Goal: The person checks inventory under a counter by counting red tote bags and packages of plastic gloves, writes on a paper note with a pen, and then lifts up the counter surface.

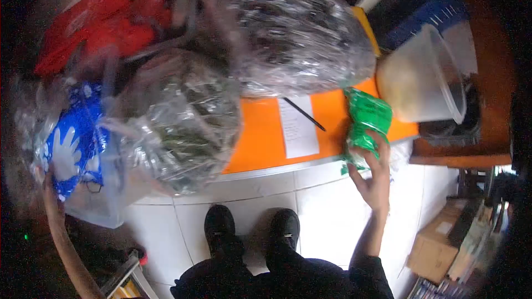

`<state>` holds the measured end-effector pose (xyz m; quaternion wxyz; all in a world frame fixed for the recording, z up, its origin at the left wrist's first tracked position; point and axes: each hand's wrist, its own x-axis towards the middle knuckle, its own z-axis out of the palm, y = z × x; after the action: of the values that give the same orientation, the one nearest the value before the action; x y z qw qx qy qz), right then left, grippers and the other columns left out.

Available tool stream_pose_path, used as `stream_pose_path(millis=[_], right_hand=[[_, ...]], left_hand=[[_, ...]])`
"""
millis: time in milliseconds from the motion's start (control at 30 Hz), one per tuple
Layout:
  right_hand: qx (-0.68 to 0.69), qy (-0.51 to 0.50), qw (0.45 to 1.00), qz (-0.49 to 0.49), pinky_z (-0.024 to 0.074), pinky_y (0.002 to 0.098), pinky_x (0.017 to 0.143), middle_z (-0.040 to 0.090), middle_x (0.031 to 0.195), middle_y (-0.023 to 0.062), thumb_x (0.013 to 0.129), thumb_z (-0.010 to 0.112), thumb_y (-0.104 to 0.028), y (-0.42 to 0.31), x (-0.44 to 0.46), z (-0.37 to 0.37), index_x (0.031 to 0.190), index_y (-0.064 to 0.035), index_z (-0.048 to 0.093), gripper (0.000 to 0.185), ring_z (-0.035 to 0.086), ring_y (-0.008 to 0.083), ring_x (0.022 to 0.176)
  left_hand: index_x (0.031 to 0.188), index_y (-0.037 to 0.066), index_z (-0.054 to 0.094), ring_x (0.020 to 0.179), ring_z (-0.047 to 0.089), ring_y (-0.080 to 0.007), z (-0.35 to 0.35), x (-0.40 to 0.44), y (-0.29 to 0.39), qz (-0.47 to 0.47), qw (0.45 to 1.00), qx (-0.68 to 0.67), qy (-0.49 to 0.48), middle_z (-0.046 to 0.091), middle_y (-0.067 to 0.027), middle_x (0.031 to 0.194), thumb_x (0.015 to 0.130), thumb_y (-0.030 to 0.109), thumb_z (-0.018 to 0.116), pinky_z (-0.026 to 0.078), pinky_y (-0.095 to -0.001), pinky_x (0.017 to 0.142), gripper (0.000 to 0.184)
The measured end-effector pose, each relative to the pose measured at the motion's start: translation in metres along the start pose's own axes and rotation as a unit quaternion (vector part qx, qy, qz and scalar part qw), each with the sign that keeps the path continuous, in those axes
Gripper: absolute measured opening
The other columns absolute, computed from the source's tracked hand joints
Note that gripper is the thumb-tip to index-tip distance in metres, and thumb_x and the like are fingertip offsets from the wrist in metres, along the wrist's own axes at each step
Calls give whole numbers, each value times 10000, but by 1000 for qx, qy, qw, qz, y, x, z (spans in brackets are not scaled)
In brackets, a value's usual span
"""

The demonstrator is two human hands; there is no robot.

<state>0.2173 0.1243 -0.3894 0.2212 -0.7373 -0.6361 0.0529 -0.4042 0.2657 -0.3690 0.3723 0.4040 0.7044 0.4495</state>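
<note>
On the right, my right hand [375,174] grips the lower end of a green plastic packet [370,112], its thumb and fingers spread around it. The packet lies at the right part of an orange tabletop [260,133]. Far left, my left hand [46,177] is at the lower left edge of a blue packet [83,119] printed with a white glove shape. Blur and shadow hide its fingers, so I cannot tell whether it holds the packet. Below the blue packet is a clear plastic box [108,205].
Two large clear bags, one with dark contents [299,33] and one with greenish contents [183,127], cover much of the table. A written paper [299,138] lies under a black pen [305,114]. A translucent bucket [424,80] tilts at right; cardboard boxes [438,238] sit below.
</note>
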Motion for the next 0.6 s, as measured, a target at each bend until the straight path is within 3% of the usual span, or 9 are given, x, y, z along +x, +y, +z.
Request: stream_pose_path(millis=[67,133,167,233,267,333,367,500,600], right_hand=[[143,-4,990,5,410,355,748,499,998,156,643,582,-7,14,14,22,886,-39,563,246,502,294,908],[104,-19,994,-18,441,330,679,541,852,157,677,553,-23,9,35,48,835,16,548,163,548,271,781],[46,-27,999,11,439,343,677,540,814,156,675,554,-31,16,42,67,820,17,539,153,538,298,773],[-58,-50,996,38,441,361,658,537,764,159,671,559,-54,27,49,96,774,16,525,129,533,322,750],[-106,-60,992,32,447,366,641,536,752,162,669,565,-70,28,54,100,742,15,519,121,539,319,735],[-168,-72,983,26,456,370,609,534,736,168,660,577,-97,32,58,113,695,12,511,132,546,318,704],[-181,-74,980,30,459,368,594,535,730,170,653,584,-107,33,60,120,679,9,510,141,548,319,689],[-140,-77,986,54,447,359,524,535,692,159,605,605,-98,36,61,114,641,0,499,149,545,313,615],[-14,-91,994,59,421,320,499,516,660,123,595,596,-36,19,58,76,629,-4,467,137,526,257,567]], left_hand=[[1238,23,280,1160,291,-212,-5,8,-14,169,964,199,43,308,-118,1257,832,238,440,280,-354,938,487],[1245,27,263,1188,242,-215,18,-4,-5,361,837,401,90,268,-121,1281,840,190,427,250,-378,956,465],[1248,29,255,1202,217,-216,30,-11,1,446,740,485,131,249,-123,1293,845,166,420,236,-390,966,457],[1222,8,284,1198,228,-230,147,-110,62,422,846,321,63,257,-136,1284,849,158,407,252,-387,957,421],[1191,-12,318,1140,317,-250,148,-136,43,341,903,257,42,323,-158,1233,852,131,388,281,-375,941,375],[1139,19,405,941,486,-262,202,-169,26,427,826,146,-337,479,-147,1058,765,206,522,380,-359,805,433],[1105,14,421,867,514,-251,272,-191,47,452,718,178,-498,509,-114,984,735,153,551,424,-339,724,416],[1167,-5,354,1113,333,-261,396,-223,-10,393,716,273,-508,334,-148,1209,778,252,502,286,-401,886,489],[1131,-64,371,1074,367,-249,409,-226,-40,418,724,323,-443,348,-148,1200,745,279,535,320,-376,829,542]])
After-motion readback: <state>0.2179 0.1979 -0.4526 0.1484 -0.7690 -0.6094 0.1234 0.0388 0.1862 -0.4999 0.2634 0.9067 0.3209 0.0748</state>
